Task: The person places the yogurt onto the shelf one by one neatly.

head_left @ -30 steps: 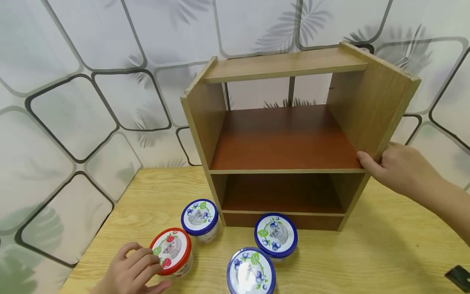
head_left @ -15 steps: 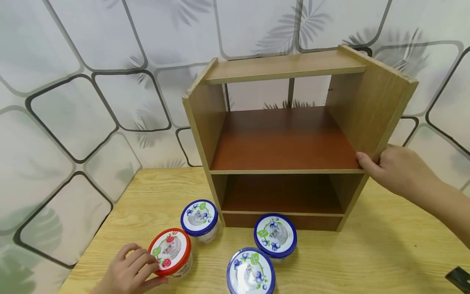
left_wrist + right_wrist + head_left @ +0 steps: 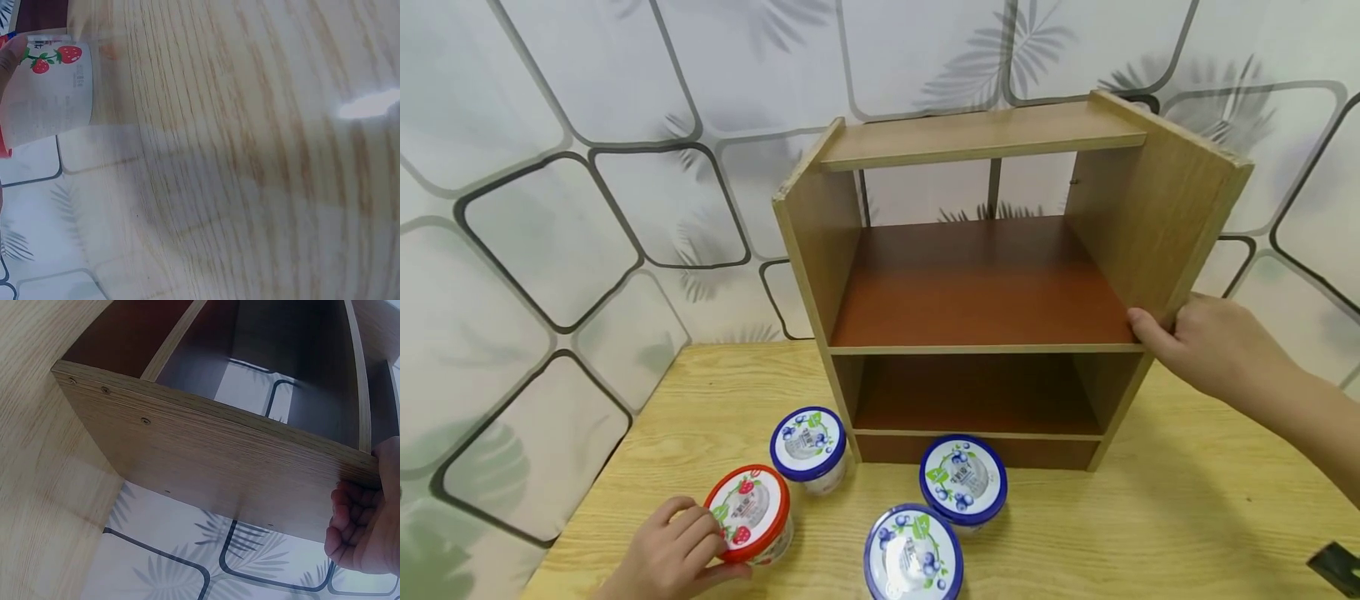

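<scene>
My left hand [image 3: 673, 546] holds a round tub with a red-rimmed strawberry lid [image 3: 751, 510], fingers over the lid's left edge and thumb low at its near side. In the left wrist view, that tub's white wall [image 3: 53, 94] shows printed strawberries, with a fingertip at its rim. My right hand [image 3: 1217, 346] grips the right side panel of a small wooden shelf unit [image 3: 970, 350], thumb on the front edge at the middle board. The right wrist view shows that hand [image 3: 369, 519] with its fingers curled against the panel's outer face [image 3: 219, 469].
Two blue-lidded blueberry tubs, a nearer one [image 3: 913, 552] and a farther one [image 3: 963, 481], stand before the shelf unit. A third blue-lidded tub [image 3: 808, 444] is by its left foot. Behind the wooden table [image 3: 1195, 500] rises a patterned wall [image 3: 625, 75]. A black object [image 3: 1336, 568] shows at lower right.
My left thumb has come in under the fingers to the red-lidded tub's near side. My right hand keeps its grip, and the tubs stay in place.
</scene>
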A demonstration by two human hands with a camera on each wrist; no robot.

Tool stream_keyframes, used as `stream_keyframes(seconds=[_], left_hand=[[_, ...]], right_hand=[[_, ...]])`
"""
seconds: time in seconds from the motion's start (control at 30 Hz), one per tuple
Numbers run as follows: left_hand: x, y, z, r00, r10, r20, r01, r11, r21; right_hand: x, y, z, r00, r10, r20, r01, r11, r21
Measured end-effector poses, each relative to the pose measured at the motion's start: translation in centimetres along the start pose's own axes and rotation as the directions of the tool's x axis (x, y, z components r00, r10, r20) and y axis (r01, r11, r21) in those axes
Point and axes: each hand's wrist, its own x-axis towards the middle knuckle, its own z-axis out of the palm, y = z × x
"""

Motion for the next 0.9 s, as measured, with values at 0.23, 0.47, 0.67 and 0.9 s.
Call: stream_keyframes(seconds=[0.23, 0.47, 0.67, 0.9], left_hand=[[-0.1, -0.1, 0.2, 0.998, 0.061, 0.003, -0.061, 0.998, 0.008], [-0.7, 0.4, -0.1, 0.998, 0.015, 0.053, -0.016, 1.000, 0.017], [-0.1, 0.7, -0.9, 0.999, -0.020, 0.051, 0.019, 1.000, 0.024], [1.6, -0.1, -1.2, 0.999, 0.045, 0.007, -0.046, 0.996, 0.079]], right_hand=[[0.1, 0.0, -0.2, 1.000, 0.017, 0.016, -0.016, 1.000, -0.013], [0.0, 0.0, 0.0, 1.000, 0.009, 0.021, -0.008, 1.000, -0.020], [0.2, 0.0, 0.1, 1.000, 0.005, 0.018, -0.005, 1.000, -0.022], [0.2, -0.1, 0.0, 0.999, 0.025, 0.030, -0.025, 1.000, -0.009]])
